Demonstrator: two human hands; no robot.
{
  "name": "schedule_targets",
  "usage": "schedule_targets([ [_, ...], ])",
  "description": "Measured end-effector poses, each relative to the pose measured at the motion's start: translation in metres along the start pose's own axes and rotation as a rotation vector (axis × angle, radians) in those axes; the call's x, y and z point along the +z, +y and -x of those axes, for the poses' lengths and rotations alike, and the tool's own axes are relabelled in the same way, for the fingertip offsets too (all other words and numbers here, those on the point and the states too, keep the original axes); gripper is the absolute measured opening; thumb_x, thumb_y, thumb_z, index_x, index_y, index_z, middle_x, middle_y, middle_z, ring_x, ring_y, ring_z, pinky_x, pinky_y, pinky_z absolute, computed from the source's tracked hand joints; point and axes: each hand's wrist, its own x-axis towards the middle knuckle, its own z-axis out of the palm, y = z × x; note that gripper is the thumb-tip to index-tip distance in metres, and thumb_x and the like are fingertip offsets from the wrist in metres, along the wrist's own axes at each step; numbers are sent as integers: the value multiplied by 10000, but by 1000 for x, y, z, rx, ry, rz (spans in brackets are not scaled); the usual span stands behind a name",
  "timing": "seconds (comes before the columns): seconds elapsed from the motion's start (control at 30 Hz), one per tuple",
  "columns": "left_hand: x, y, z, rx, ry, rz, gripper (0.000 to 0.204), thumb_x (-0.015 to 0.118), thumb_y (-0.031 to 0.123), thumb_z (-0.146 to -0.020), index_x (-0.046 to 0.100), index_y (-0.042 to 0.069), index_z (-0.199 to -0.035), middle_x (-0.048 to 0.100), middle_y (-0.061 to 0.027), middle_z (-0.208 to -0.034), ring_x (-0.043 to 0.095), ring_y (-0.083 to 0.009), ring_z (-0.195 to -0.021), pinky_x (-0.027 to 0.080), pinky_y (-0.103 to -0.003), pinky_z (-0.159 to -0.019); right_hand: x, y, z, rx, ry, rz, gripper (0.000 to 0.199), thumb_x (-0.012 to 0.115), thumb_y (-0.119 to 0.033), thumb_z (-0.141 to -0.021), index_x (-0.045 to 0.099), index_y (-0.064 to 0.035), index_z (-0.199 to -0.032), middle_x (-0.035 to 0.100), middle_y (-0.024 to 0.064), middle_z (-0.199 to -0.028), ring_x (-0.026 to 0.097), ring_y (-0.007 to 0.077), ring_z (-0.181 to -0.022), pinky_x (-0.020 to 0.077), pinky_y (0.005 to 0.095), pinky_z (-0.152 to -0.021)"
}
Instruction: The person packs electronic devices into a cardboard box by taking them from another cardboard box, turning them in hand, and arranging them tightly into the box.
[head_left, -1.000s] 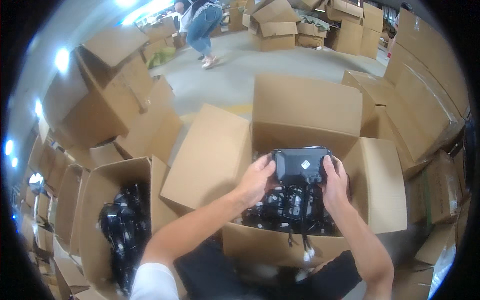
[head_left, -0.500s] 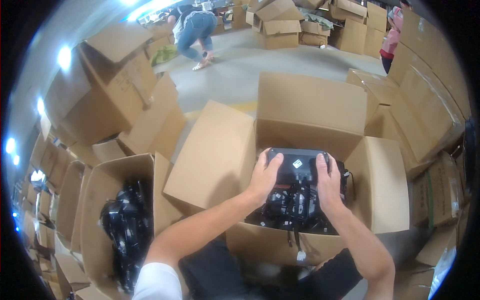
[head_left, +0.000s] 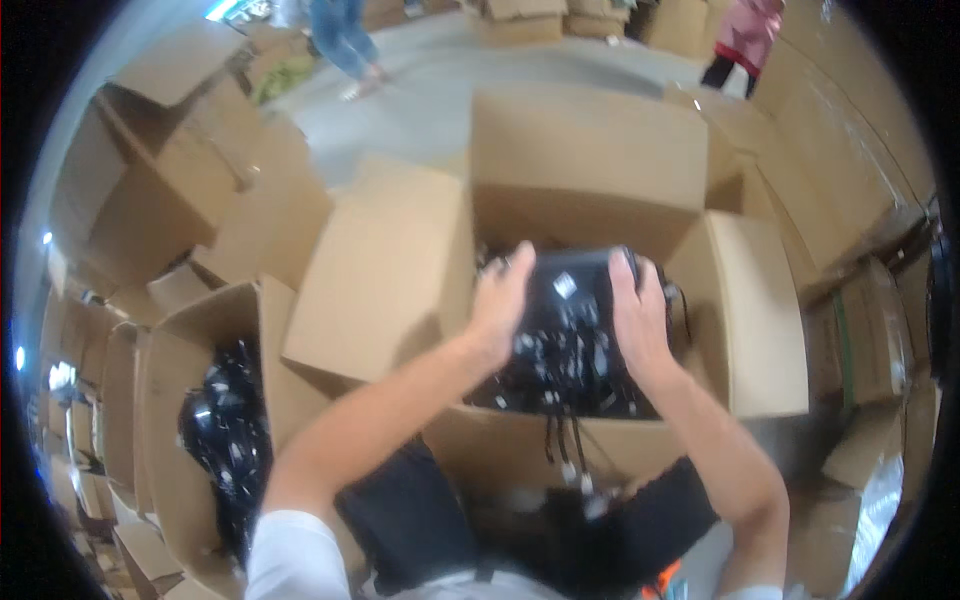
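A black, flat, box-shaped device with a small white label [head_left: 580, 268] is gripped by its two sides over a large open cardboard box [head_left: 590, 205]. My left hand [head_left: 500, 305] is closed on its left side, thumb on top. On its right side is my right hand [head_left: 638, 315], also closed with the thumb on top. Several black devices and cables [head_left: 565, 375] fill the box beneath. Thin dark cables with pale connectors [head_left: 570, 470] hang over the box's near wall. Motion blur hides the device's finer details.
To the left stands another open carton [head_left: 215, 320] holding black, shiny bundled items [head_left: 225, 430]. Raised flaps [head_left: 380, 265] lie between the two cartons. Stacked cardboard boxes [head_left: 840, 150] rise on the right. Two people [head_left: 340, 40] stand farther off on the grey floor.
The view has tipped downward, so the scene sits higher and farther left. Both hands keep hold of the device, and more cable ends hang over the box's near wall.
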Motion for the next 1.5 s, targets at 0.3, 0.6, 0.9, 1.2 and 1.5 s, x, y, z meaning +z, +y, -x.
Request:
schedule_targets([
  [0.3,-6,41,40,150,-479,104,581,822,218,-857,520,2,-1304,622,-91,-1219,631,-186,-1074,532,-350,-961,-14,-26,5,-150,-9,-240,446,591,-390,-1032,562,21,-1202,599,32,-1008,527,99,-944,448,254,-867],
  [0.6,-17,68,67,493,-452,-164,697,876,175,-794,499,-54,-1333,643,-133,-1204,628,-205,-1103,525,-343,-984,-43,-65,20,-712,3,89,654,638,-473,-975,483,42,-1347,609,102,-1135,591,164,-1016,494,291,-891],
  [0.9,-35,50,27,698,-544,-244,632,803,164,-861,473,14,-1378,626,-116,-1245,629,-203,-1129,546,-316,-956,-47,-76,5,-910,-175,111,720,805,-213,-864,413,42,-1411,607,160,-1263,635,225,-1128,579,317,-938],
  [1.2,-80,-92,-35,39,-1259,-1334,245,524,190,-986,662,1,-1060,698,-218,-979,670,-388,-960,516,-468,-844,-41,-48,-5,-857,46,478,755,856,-174,-790,415,2,-1377,570,138,-1280,623,214,-1111,587,295,-894],
  [1.5,-95,-158,-38,1,-1499,-2165,344,486,141,-952,697,105,-1221,684,-108,-1251,508,-347,-1338,116,-733,-1160,-49,-30,1,-755,-147,540,709,854,-277,-781,512,-9,-1341,586,123,-1248,619,221,-1079,540,322,-915],
])
